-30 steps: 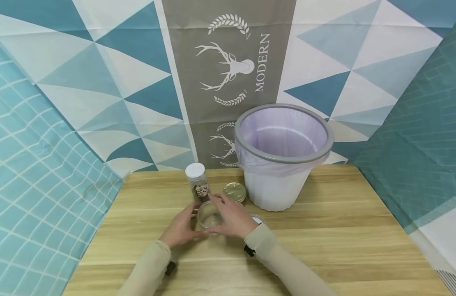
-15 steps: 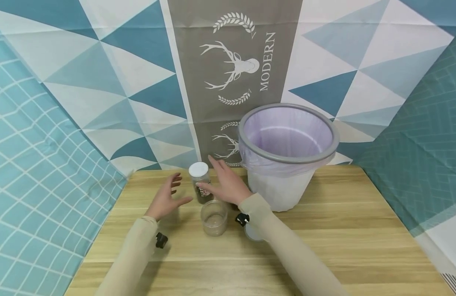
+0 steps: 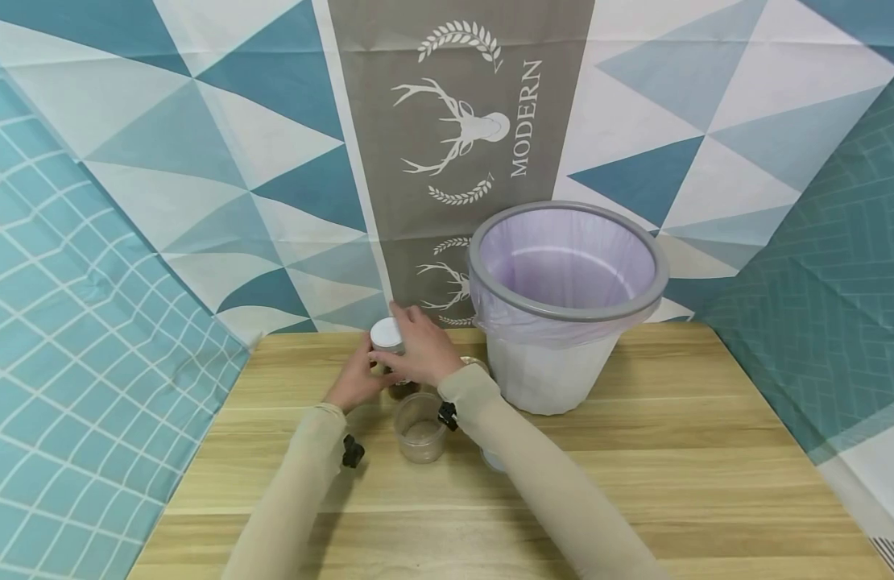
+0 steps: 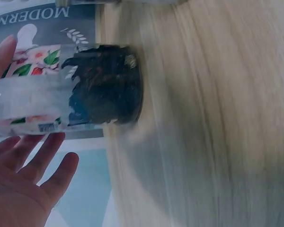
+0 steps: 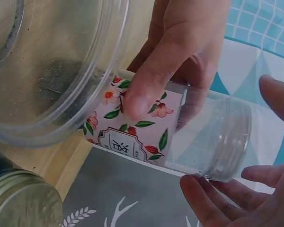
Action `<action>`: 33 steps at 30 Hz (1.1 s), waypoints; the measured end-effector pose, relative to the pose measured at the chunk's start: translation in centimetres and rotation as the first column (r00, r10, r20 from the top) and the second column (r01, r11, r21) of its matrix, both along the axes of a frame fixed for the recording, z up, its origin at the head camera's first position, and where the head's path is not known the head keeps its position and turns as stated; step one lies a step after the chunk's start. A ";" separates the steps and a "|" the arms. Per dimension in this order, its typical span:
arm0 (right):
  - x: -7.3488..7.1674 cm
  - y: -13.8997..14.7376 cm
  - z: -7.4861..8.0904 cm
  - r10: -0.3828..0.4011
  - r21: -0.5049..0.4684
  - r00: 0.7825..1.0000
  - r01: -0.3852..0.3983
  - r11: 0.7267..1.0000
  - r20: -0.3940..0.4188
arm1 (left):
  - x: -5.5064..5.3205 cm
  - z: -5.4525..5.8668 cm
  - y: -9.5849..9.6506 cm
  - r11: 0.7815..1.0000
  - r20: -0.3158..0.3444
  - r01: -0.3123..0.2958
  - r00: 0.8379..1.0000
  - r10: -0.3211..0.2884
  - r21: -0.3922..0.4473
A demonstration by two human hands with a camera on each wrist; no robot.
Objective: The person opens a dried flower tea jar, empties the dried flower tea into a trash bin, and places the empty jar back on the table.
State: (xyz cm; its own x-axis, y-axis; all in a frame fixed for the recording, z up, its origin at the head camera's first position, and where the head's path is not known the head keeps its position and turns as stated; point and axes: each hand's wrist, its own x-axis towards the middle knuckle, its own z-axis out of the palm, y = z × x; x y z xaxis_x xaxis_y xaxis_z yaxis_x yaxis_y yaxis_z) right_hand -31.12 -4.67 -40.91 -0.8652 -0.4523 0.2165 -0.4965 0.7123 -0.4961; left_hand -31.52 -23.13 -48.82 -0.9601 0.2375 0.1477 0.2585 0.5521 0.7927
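Observation:
A tall clear jar (image 3: 403,391) with a white lid (image 3: 385,332) stands at the back left of the table. Dark dried contents (image 4: 106,87) fill its lower part, and a floral label (image 5: 149,124) wraps its side. My left hand (image 3: 358,379) grips the jar from the left, its thumb lying on the label in the right wrist view. Near the lidded end, my right hand (image 3: 421,352) has its fingertips at the jar's neck, while its thumb stands apart from the jar. In front is a wide clear tub (image 3: 420,439) without a lid.
A white bin (image 3: 544,370) with a grey rim and purple liner stands back right. Beside it a gold lid (image 5: 31,205) is partly hidden by my right arm. A pale round piece (image 3: 494,460) lies under the right forearm. Patterned cloth (image 3: 273,201) backs the table.
Both hands have left the wide tub and moved to the tall jar behind it. The left hand has closed around the jar, and the right has come to its lidded end.

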 end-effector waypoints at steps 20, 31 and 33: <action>0.0 0.5 0.2 0.015 -0.013 0.988 -0.017 1.000 -0.151 | 0.7 1.3 0.9 0.998 -0.104 -0.061 0.993 0.058 -0.023; 2.6 3.2 3.4 0.039 -0.144 0.974 -0.072 0.987 -0.222 | 2.2 3.7 1.6 0.997 -0.225 -0.068 0.972 0.071 0.020; 3.2 3.8 4.0 0.050 -0.167 0.972 -0.090 0.982 -0.229 | 2.7 4.1 1.9 0.997 -0.253 -0.067 0.965 0.073 0.032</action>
State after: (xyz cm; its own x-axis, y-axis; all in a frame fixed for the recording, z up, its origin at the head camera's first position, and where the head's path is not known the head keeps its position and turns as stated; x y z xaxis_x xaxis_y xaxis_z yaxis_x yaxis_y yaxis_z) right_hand -27.88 -0.83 -36.89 -0.7535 -0.4478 0.4814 -0.6542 0.5836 -0.4810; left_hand -28.86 -21.26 -44.75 -0.9045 0.1642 0.3935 0.4141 0.5583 0.7189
